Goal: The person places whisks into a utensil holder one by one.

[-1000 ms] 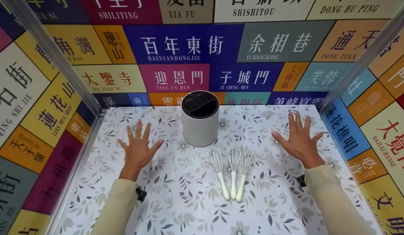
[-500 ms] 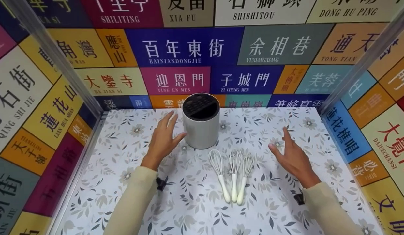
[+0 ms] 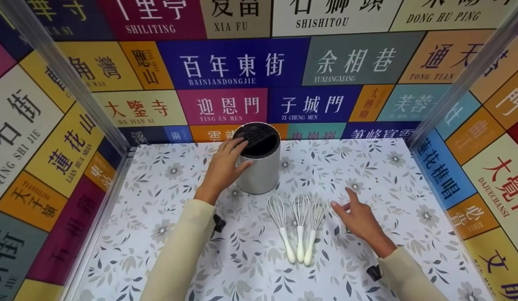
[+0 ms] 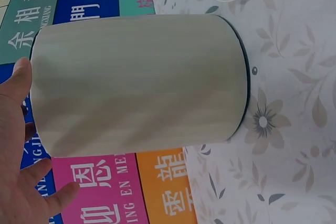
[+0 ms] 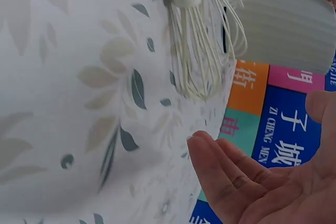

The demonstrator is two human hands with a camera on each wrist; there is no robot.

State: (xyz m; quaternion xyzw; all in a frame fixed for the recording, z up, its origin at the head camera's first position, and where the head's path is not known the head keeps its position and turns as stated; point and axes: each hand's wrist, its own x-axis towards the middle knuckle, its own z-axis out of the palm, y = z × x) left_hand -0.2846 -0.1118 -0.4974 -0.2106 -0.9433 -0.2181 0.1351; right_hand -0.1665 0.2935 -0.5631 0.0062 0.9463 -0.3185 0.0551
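Note:
A pale grey cylindrical holder [image 3: 261,175] with a black slotted top stands upright at the table's back middle. My left hand [image 3: 223,169] is at its left side, relaxed fingers beside the top rim; in the left wrist view, thumb and fingers lie around the top end of the holder [image 4: 136,87]. Three white whisks lie side by side in front of it: a left whisk [image 3: 286,244], a middle whisk [image 3: 300,244] and a right whisk [image 3: 310,246]. To their right hovers my right hand [image 3: 362,219], holding nothing, its fingers loosely bent in the right wrist view.
The table [image 3: 158,259] wears a white cover with grey leaves and flowers. Colourful sign-printed panels [image 3: 229,62] wall in its back and both sides, with clear corner strips [image 3: 455,90] between them.
My left hand has moved right and forward from the left of the table to the holder's rim. The right hand has turned inward and come left, closer to the whisks. Holder and whisks stay put.

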